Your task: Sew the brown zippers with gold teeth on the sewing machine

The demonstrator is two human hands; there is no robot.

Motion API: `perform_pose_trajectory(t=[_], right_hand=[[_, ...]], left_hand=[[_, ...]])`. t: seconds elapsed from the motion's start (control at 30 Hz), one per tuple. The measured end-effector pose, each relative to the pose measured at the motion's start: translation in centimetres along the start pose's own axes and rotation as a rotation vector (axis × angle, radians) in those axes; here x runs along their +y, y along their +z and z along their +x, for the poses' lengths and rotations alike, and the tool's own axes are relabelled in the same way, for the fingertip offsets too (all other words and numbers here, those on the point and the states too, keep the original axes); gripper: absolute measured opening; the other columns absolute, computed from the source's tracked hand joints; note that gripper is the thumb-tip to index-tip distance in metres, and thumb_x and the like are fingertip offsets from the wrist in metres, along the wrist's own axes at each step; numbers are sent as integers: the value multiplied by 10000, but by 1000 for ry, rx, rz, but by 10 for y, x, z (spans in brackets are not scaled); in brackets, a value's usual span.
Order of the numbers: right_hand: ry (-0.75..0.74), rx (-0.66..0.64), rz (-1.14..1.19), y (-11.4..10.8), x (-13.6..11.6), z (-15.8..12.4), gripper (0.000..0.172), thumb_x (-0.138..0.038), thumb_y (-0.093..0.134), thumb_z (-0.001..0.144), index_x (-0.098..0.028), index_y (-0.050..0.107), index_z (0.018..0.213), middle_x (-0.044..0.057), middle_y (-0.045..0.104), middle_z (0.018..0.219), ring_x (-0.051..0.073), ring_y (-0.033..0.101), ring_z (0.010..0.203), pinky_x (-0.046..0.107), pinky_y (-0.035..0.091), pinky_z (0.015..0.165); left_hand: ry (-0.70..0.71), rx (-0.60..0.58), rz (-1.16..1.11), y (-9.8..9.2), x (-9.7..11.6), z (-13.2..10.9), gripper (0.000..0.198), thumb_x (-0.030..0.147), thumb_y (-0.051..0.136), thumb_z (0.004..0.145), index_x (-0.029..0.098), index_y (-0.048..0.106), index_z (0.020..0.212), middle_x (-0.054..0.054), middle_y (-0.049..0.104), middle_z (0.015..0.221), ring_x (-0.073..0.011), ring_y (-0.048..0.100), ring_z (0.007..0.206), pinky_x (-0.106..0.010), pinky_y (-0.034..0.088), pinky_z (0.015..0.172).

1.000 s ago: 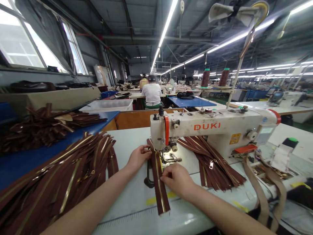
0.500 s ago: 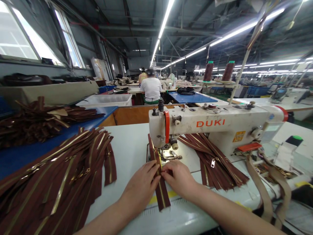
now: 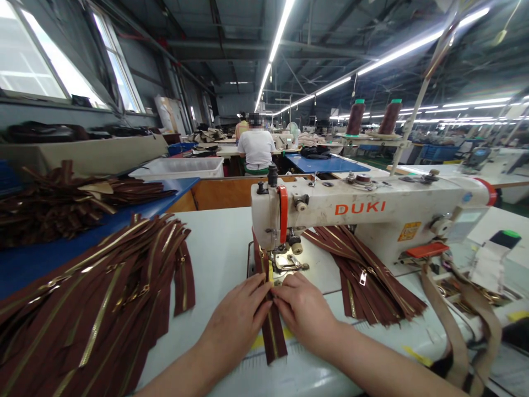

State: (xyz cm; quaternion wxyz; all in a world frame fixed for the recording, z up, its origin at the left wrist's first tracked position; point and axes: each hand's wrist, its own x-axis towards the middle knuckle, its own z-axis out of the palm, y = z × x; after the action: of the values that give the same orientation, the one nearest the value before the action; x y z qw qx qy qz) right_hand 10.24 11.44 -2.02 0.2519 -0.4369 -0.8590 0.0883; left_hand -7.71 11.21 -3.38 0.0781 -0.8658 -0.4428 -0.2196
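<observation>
A brown zipper [image 3: 273, 337] with brass-coloured teeth runs lengthwise from near the table's front edge up under the head of a white sewing machine [image 3: 314, 204]. My left hand [image 3: 241, 309] pinches its left side, fingers closed on the tape. From the other side, my right hand [image 3: 305, 309] grips the right edge between thumb and fingers. Both hands sit close together just in front of the lit needle plate [image 3: 289, 261]. Fingertips hide the stretch of zipper between them. A yellow strip [image 3: 270, 271] shows beside the zipper near the presser foot.
Left on the table lies a big heap of brown zippers [image 3: 103, 298]. More zippers [image 3: 367, 281] lie under the machine arm. Beige straps [image 3: 442, 325] hang by a tray of metal parts at right. Thread cones [image 3: 355, 118] stand behind. A person in white [image 3: 256, 149] sits ahead.
Both hands keep hold of the zipper in nearly the same place. The view has shifted slightly, and the right hand appears a bit more curled over the tape.
</observation>
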Motion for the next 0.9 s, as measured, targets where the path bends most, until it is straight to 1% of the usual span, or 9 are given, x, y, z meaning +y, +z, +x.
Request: perform_pose_trajectory(t=[0.2, 0.4, 0.5, 0.6, 0.63, 0.7, 0.77, 0.8, 0.9], right_hand=[[-54, -7, -109, 0, -1, 0, 125, -174, 495, 892, -184, 613, 853, 33, 593, 835, 185, 499, 823, 285, 401, 711], [-123, -34, -229, 2, -4, 1, 102, -150, 519, 872, -159, 621, 865, 59, 591, 832, 200, 493, 798, 305, 415, 687], [-127, -56, -229, 0, -3, 3, 107, -153, 523, 869, -155, 629, 888, 65, 609, 860, 205, 504, 820, 313, 422, 717], [-129, -69, -159, -9, 9, 9, 154, -159, 502, 882, -166, 654, 859, 56, 625, 841, 197, 518, 832, 302, 419, 751], [-103, -59, -109, -13, 15, 12, 170, -153, 500, 882, -172, 664, 844, 51, 630, 828, 192, 523, 840, 292, 416, 756], [4, -15, 1, -20, 32, 23, 182, -126, 512, 867, -180, 681, 824, 48, 639, 827, 184, 537, 857, 276, 414, 756], [125, 30, 80, -25, 48, 36, 165, -99, 537, 840, -168, 686, 821, 58, 650, 858, 181, 554, 867, 276, 414, 764], [162, 40, 99, -26, 54, 43, 150, -95, 549, 827, -157, 684, 808, 64, 654, 866, 182, 562, 863, 281, 417, 769], [196, 10, 140, -22, 64, 63, 121, -121, 571, 815, -138, 678, 762, 73, 674, 839, 182, 590, 814, 278, 435, 751]], left_hand=[[-14, -27, -22, 0, -1, 1, 317, 261, 409, 923, 175, 590, 1170, -104, 603, 1212, -235, 568, 1116, -419, 497, 941], [-38, -63, -71, -5, 1, 3, 319, 234, 430, 910, 179, 596, 1177, -99, 594, 1226, -234, 553, 1133, -426, 475, 967], [-38, -90, -68, -7, -1, 6, 315, 225, 443, 903, 182, 606, 1169, -99, 598, 1222, -239, 559, 1123, -432, 476, 963], [-24, -110, -62, -7, -6, 12, 310, 235, 440, 907, 197, 610, 1163, -87, 596, 1231, -233, 559, 1123, -427, 476, 959], [-17, -114, -64, -7, -9, 14, 311, 244, 436, 910, 203, 607, 1167, -81, 594, 1237, -228, 557, 1127, -419, 475, 961], [0, -122, -70, -6, -13, 19, 316, 266, 424, 919, 209, 602, 1175, -74, 589, 1246, -218, 552, 1136, -401, 469, 968], [10, -126, -73, -4, -17, 22, 326, 287, 406, 931, 203, 602, 1177, -75, 585, 1253, -210, 548, 1142, -386, 462, 976], [12, -121, -73, -3, -18, 22, 331, 297, 395, 936, 197, 605, 1174, -78, 584, 1253, -208, 549, 1141, -382, 460, 978], [18, -86, -74, 0, -20, 21, 345, 316, 376, 946, 191, 609, 1167, -79, 587, 1248, -205, 546, 1144, -373, 453, 986]])
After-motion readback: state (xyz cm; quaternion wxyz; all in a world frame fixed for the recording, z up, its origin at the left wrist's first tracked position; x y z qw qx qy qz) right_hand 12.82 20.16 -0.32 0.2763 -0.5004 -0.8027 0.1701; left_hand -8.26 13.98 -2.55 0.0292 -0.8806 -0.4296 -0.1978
